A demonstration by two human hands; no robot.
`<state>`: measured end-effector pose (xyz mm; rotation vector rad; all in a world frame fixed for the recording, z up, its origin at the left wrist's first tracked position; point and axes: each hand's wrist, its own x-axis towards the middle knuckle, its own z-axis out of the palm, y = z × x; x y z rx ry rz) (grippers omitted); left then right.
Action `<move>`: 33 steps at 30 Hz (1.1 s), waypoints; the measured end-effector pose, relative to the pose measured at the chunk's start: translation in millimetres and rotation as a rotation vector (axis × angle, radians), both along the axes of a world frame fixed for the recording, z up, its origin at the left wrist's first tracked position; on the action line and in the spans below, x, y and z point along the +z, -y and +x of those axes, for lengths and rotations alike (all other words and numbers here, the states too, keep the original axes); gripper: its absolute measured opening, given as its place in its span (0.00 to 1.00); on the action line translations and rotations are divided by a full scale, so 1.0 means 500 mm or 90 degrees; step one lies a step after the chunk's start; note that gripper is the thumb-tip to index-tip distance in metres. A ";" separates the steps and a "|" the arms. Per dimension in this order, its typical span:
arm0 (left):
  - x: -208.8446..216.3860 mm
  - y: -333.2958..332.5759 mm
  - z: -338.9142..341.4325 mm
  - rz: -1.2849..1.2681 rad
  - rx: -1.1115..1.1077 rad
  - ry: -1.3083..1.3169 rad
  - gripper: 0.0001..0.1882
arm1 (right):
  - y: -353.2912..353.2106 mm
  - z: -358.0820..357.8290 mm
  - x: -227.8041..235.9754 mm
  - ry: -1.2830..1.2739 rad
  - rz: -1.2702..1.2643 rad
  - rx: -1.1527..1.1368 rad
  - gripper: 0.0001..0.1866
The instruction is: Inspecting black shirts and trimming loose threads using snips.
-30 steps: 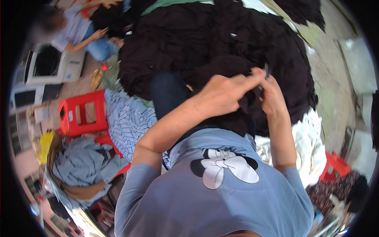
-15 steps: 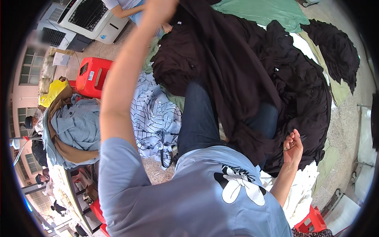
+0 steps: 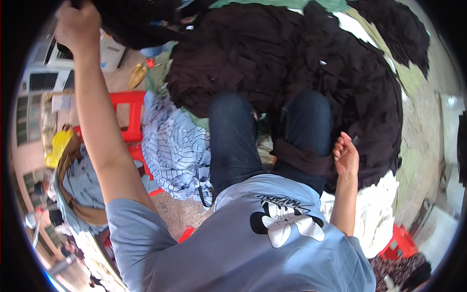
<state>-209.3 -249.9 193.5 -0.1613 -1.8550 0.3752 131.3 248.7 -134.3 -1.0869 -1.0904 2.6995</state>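
My left hand (image 3: 80, 24) is raised at the upper left, its arm stretched far out. The fingers are closed on a dark garment (image 3: 141, 22), which trails to the right along the top edge, partly out of view. Close to my right knee, my right hand (image 3: 346, 155) has curled fingers around a small dark pointed tool (image 3: 355, 140), whose tip alone shows; its exact kind is hard to make out. A large heap of dark brown garments (image 3: 233, 53) lies before my knees. One fold of dark cloth (image 3: 301, 159) rests across my right thigh.
Blue-and-white striped cloth (image 3: 175, 141) is piled left of my legs, beside a red plastic stool (image 3: 134, 114). Farther left are grey-blue garments (image 3: 85, 173) and a yellow bag (image 3: 62, 148). White cloth (image 3: 374, 214) lies right, near another red stool (image 3: 401, 241). A second dark pile (image 3: 396, 29) sits far right.
My left hand has swung outward to the left, drawing the dark garment off my lap and away from the heap. My right hand stays by my right knee with the small tool.
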 end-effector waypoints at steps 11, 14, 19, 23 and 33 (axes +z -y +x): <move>-0.657 -0.269 0.181 0.158 -0.271 1.023 0.20 | -0.035 0.023 -0.117 0.146 0.250 -0.004 0.09; -0.662 -0.344 0.272 0.372 -0.422 0.961 0.14 | -0.043 0.063 -0.127 0.014 0.306 0.173 0.24; -0.581 -0.481 0.497 0.339 -0.788 1.039 0.11 | -0.018 0.092 -0.118 -0.032 0.592 0.393 0.13; -0.552 -0.538 0.575 0.133 -0.854 0.928 0.19 | -0.013 0.083 -0.153 0.036 0.555 -0.043 0.06; -0.501 -0.462 0.580 0.006 -0.855 1.304 0.11 | -0.156 0.005 -0.208 0.222 0.618 -0.379 0.20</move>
